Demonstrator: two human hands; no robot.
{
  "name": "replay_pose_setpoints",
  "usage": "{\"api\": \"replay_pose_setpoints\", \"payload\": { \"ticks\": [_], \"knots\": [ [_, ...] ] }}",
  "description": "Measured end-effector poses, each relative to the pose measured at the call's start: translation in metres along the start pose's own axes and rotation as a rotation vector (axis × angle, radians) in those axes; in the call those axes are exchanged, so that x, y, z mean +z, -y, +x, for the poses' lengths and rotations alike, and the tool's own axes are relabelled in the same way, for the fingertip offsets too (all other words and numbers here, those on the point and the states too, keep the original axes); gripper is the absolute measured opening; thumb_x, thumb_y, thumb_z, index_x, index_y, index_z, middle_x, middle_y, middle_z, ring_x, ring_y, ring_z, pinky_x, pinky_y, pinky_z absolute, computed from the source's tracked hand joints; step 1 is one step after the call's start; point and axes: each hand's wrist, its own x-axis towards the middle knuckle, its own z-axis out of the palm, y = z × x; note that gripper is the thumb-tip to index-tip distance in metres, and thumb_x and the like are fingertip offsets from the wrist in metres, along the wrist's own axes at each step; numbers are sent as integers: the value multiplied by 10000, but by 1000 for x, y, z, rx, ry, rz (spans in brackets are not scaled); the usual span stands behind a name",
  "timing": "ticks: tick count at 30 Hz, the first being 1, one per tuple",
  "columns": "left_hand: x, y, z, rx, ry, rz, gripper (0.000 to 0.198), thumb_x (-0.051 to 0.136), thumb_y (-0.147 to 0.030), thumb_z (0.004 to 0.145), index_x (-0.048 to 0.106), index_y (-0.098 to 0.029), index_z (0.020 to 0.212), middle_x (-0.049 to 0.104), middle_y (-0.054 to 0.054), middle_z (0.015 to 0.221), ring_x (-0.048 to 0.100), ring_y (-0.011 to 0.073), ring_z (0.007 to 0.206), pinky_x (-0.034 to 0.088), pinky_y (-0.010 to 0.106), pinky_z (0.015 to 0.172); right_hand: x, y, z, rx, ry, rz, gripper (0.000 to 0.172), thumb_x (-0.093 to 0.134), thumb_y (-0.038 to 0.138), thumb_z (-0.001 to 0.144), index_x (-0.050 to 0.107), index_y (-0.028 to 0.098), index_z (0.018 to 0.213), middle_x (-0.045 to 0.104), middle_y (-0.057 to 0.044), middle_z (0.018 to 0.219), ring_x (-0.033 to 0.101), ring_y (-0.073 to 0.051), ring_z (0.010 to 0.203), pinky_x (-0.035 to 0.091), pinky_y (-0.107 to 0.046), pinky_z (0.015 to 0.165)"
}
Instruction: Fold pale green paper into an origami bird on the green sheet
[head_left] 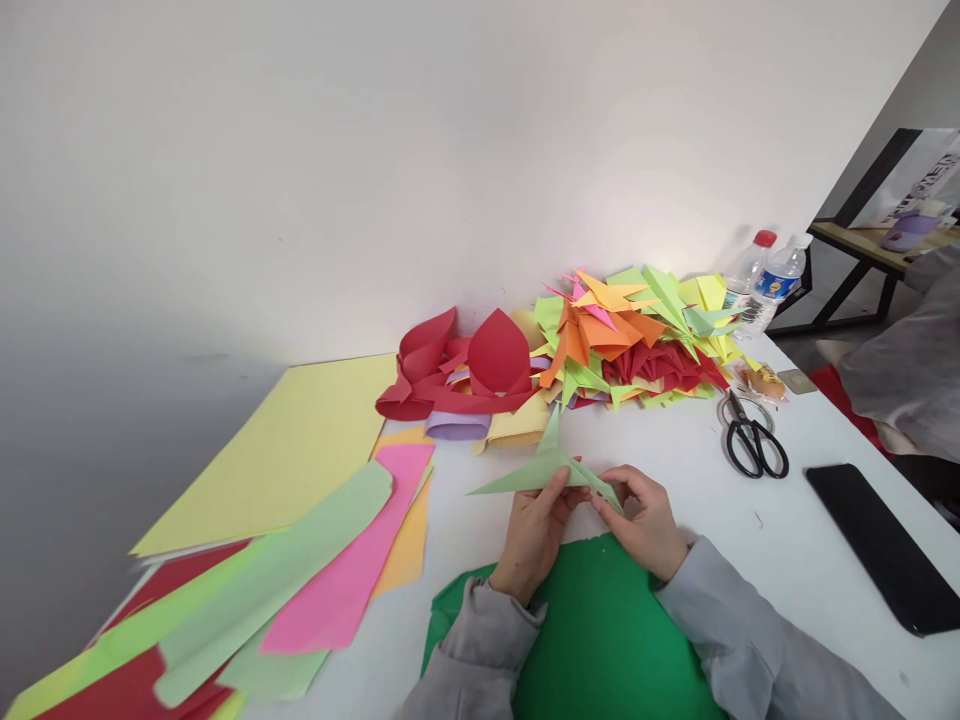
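Observation:
A pale green folded paper piece [536, 470] with pointed ends is held above the white table, near the middle of the head view. My left hand [536, 525] pinches its lower middle between thumb and fingers. At its right end, the thumb and fingers of my right hand [643, 515] grip a narrow folded point. Both hands are close together, above a green sheet or cover [607, 620] at the table's front. Some fingertips are hidden behind the paper.
Folded papers [607, 340] pile up by the wall, beside red paper shapes [499, 355]. Loose sheets [277, 570] lie left, near a large yellow sheet [277, 450]. Right are black scissors [756, 445], a black phone [885, 545], bottles [776, 280] and a person's grey sleeve [907, 360].

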Motion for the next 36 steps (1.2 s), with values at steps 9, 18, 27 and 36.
{"api": "replay_pose_setpoints", "payload": {
  "ticks": [9, 18, 27, 36],
  "knots": [
    [-1, -2, 0, -3, -54, 13, 314, 788, -259, 653, 707, -106, 915, 684, 11, 664, 616, 124, 562, 530, 256, 580, -4, 3, -4, -58, 102, 1, 351, 576, 154, 721, 591, 215, 1066, 628, -20, 802, 527, -142, 612, 474, -266, 576],
    [-2, -8, 3, -31, -88, -36, 306, 772, -228, 635, 710, -85, 899, 654, -6, 615, 574, 92, 510, 491, 220, 530, -10, 8, 1, -138, 99, 107, 220, 475, 159, 879, 631, 220, 1023, 621, -55, 866, 577, -163, 713, 494, -288, 626],
    [-5, -9, 5, -47, -116, -47, 271, 765, -231, 624, 712, -90, 850, 635, -19, 566, 552, 80, 475, 467, 203, 508, -11, 13, -2, -290, 126, 34, 280, 584, 168, 834, 643, 229, 1100, 615, -88, 931, 590, -194, 801, 520, -311, 650],
    [-5, -9, 7, -26, -150, -54, 201, 774, -235, 578, 693, -102, 705, 620, -24, 537, 520, 71, 444, 441, 195, 468, -9, 12, -4, -480, 77, -72, 333, 562, 78, 841, 621, 214, 1139, 617, -88, 882, 586, -193, 777, 518, -315, 625]
  ]
}}
